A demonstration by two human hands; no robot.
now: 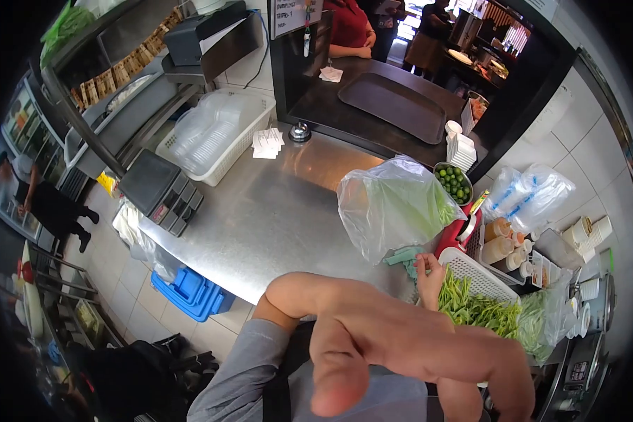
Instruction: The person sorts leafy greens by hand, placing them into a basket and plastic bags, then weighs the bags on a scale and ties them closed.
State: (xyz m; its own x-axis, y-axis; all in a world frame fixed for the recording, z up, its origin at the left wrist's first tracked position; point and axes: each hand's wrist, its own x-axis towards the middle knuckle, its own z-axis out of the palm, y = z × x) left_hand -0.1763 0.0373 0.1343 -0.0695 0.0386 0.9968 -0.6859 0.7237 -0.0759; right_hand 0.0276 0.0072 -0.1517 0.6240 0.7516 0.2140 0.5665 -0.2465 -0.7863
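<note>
My left hand [401, 337] reaches across close to the camera, large in view. Its thumb hangs apart from the bent fingers, and nothing shows between them. Beyond it, my right hand [427, 276] is at the counter with its fingers curled together at the edge of a green cloth [403, 260]; my left hand hides part of that arm. A clear plastic bag [380, 204] with pale green leaves inside stands just past the cloth. To the right of my right hand, leafy green stems [464, 299] fill a white basket [482, 274].
The steel counter [260, 218] holds a white crate [250, 116] of plastic containers, a bell [299, 132] and a black drawer box [158, 190]. A bowl of limes [454, 184] and sauce bottles [498, 247] stand right. A tray [394, 98] lies on the pass; people stand beyond.
</note>
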